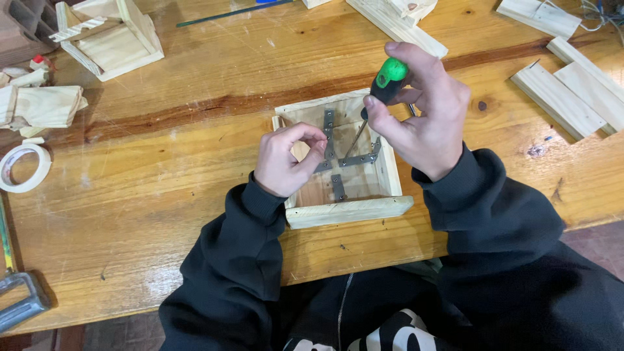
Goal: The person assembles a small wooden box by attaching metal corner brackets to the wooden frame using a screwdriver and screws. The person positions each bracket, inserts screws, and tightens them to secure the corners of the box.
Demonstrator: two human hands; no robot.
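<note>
On the wooden workbench (pixel 162 169), a small open wooden box (pixel 351 211) is lying near its front edge. The right hand (pixel 426 114) is gripping a green-handled screwdriver (pixel 388 78), its tip resting on a metal bracket (pixel 354 159) inside, while the left hand (pixel 286 159) is pinching its fingertips together at the bracket.

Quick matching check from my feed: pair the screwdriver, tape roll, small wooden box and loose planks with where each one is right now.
Things:
1. screwdriver
2. tape roll
3. wooden box
4. loose planks

Places:
A. far right of the table
B. in the right hand, tip down inside the box
C. left edge of the table
D. in front of the person, under the left hand

Pairs: 1-B, 2-C, 3-D, 4-A
</note>
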